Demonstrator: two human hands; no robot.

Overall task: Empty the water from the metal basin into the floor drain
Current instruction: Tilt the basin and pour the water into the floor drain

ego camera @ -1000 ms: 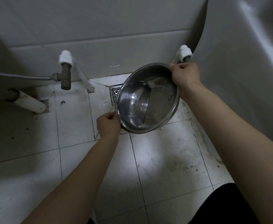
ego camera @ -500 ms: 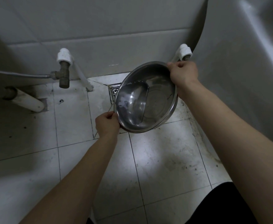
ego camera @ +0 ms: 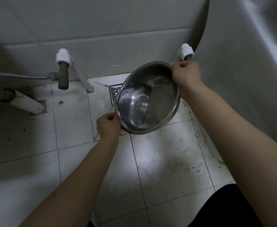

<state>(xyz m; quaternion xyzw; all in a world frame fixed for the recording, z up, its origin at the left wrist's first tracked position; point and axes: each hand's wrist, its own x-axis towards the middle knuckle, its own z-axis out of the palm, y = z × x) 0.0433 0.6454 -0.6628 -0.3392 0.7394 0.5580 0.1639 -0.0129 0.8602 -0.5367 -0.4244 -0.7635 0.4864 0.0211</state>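
Hidden: the square metal floor drain is mostly covered by the basin's left rim, only its left strip shows. Can't tell whether any water is leaving the rim. Fingertips of both hands are behind the rim, out of sight.

Round stainless-steel basin is held in the air above the drain, at the far edge of the grey tiled floor by the wall. Left hand pinches the near-left rim, thumb on top. Right hand is curled over the far-right rim.

Room: tight on the right, where the right hand is near the large white ceramic fixture and the white pipe fitting. More open floor on the left, between the basin and the brass valve with a white cap. A white pipe lies at the floor's far-left edge, well apart.

Orientation: the basin is round, so no long axis. It is tilted, left rim low and right rim high, with the opening facing up and left. Water is pooled against the low left wall, and the right part of the bottom is bare.
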